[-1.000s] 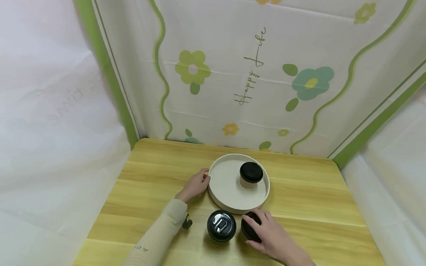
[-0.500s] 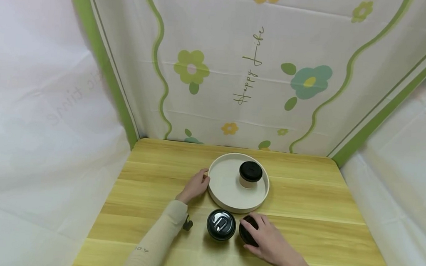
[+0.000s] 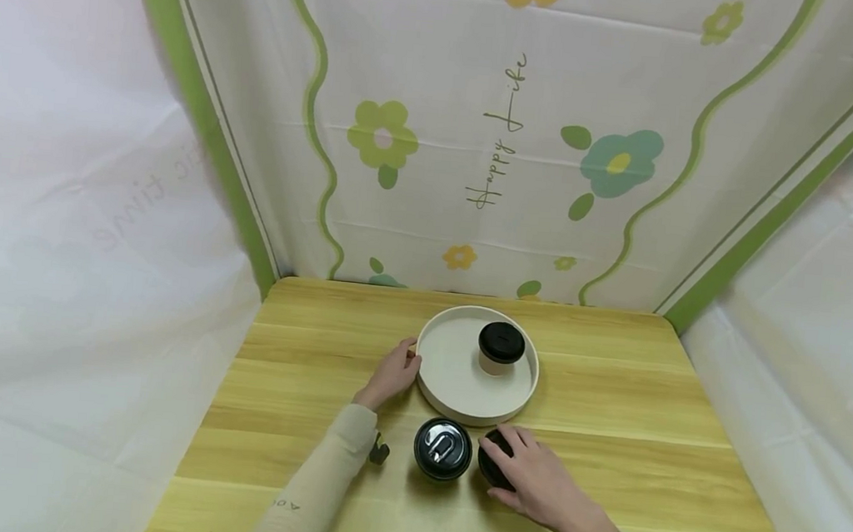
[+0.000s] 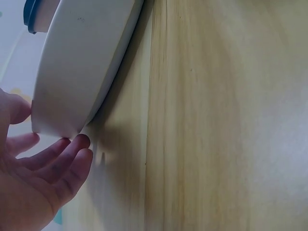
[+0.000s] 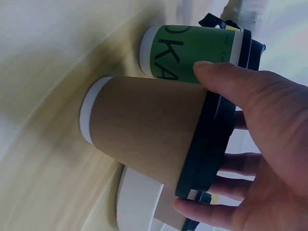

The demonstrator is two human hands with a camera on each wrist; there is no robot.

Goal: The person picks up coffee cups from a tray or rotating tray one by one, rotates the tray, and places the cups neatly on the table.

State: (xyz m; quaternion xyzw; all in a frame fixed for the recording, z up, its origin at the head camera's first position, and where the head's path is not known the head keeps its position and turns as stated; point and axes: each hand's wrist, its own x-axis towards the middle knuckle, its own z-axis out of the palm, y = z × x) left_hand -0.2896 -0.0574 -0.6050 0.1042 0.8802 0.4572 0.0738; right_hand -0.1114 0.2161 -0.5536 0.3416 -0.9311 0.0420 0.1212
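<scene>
My left hand [image 3: 391, 372] holds the left edge of a round cream tray [image 3: 452, 368]; in the left wrist view its thumb is at the rim and its fingertips [image 4: 83, 140] touch the side wall. From above, my right hand [image 3: 540, 484] grips the black lid [image 5: 204, 144] of a brown paper coffee cup [image 5: 144, 127], thumb on one side and fingers on the other. Beside it stands a green paper coffee cup [image 5: 192, 50] with a glossy black lid [image 3: 443, 449]. Another brown cup with a black lid [image 3: 501, 342] stands upright on the tray.
All this is on a wooden table [image 3: 317, 324]. A white curtain [image 3: 441, 75] printed with flowers hangs behind its far edge, and pale cloth [image 3: 92, 315] encloses both sides.
My right hand and the lid under it have shifted slightly nearer to me and to the left, then stayed almost still. The left hand keeps its place on the tray.
</scene>
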